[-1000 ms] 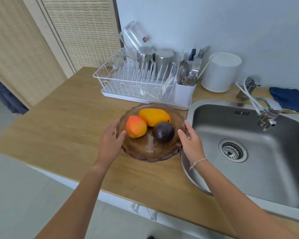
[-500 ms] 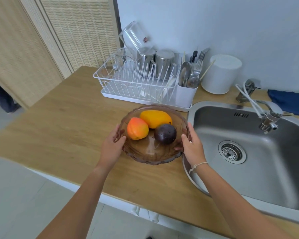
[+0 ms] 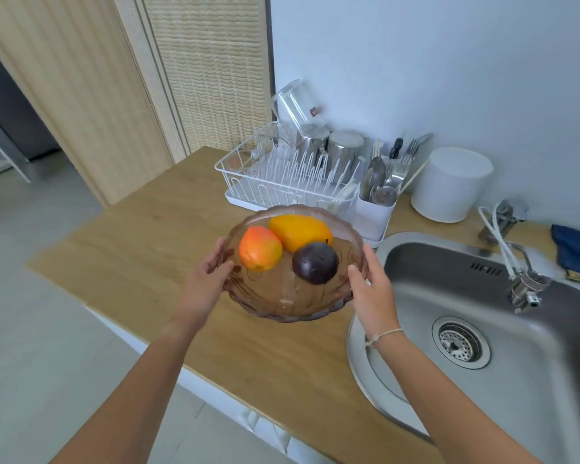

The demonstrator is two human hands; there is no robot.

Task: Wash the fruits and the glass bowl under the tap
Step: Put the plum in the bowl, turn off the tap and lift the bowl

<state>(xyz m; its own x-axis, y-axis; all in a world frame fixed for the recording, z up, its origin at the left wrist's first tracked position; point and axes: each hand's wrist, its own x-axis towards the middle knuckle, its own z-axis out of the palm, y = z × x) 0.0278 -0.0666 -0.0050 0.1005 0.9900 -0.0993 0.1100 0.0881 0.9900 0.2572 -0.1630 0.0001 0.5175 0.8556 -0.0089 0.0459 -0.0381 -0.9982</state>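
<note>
- Bowl (image 3: pixel 292 296) first: your left hand (image 3: pixel 205 285) and right hand (image 3: pixel 373 291) each grasp the scalloped rim of the glass bowl on opposite sides, fingers curled around its edge, so it sits squarely between them. It looks to be held just clear of the wooden counter (image 3: pixel 131 262), though you cannot be sure of that from this angle.
- Inside, between your hands, lie three fruits: an orange-red one (image 3: pixel 259 248) nearest your left hand, a dark purple one (image 3: pixel 314 262) nearest your right, and a yellow one (image 3: pixel 298 231) beyond both.
- Judging by this, you are at the carrying step; no washing has begun, and no water shows at the tap (image 3: pixel 524 286).
- Next, you need to swing the bowl past your right hand, over the sink (image 3: pixel 482 346), and under the spout.
- Keep it level as you go, since the round fruits could roll against the low rim.
</note>
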